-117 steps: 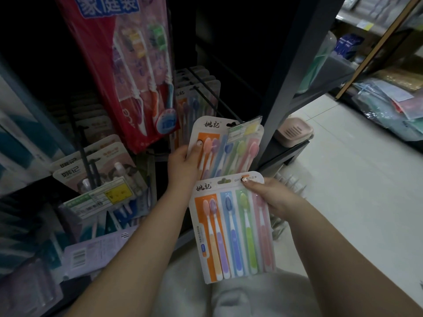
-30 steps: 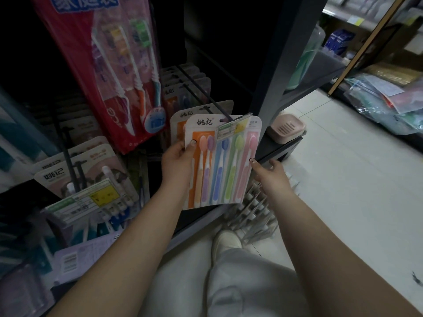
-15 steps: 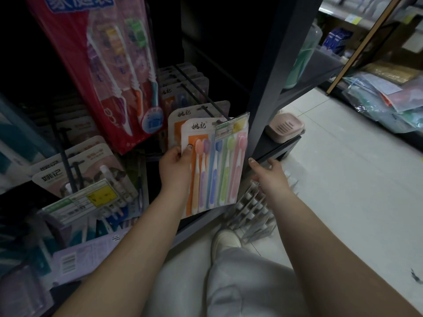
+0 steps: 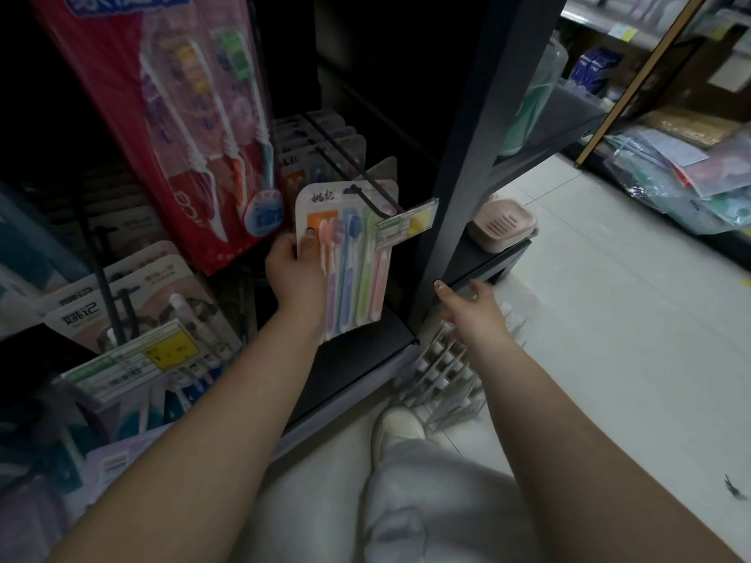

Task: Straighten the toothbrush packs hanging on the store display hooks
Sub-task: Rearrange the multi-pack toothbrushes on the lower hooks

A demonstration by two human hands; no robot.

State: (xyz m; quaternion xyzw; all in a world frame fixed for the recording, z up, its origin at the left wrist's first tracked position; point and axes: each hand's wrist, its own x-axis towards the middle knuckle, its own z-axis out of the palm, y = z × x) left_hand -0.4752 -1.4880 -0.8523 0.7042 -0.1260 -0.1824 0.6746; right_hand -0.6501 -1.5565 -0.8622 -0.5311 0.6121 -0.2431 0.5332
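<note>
Now your left hand (image 4: pixel 296 274) pinches the front toothbrush pack (image 4: pixel 345 253), already threaded on the display hook (image 4: pixel 357 184); your right hand (image 4: pixel 471 308) hangs spread, empty. The pack sits crooked and needs squaring with those behind.

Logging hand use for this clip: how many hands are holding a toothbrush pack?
1. The left hand grips the front toothbrush pack by its left edge; the right hand is off it, open beside the shelf.

Left hand (image 4: pixel 293 274) covers the lower-left corner of the front toothbrush pack (image 4: pixel 345 253); price tag (image 4: pixel 406 228) at its 3 o'clock hides part, print too blurred to read. Packs behind (image 4: pixel 321 140) mostly hidden. Red family pack (image 4: pixel 162 115) cropped at 12 o'clock.
</note>
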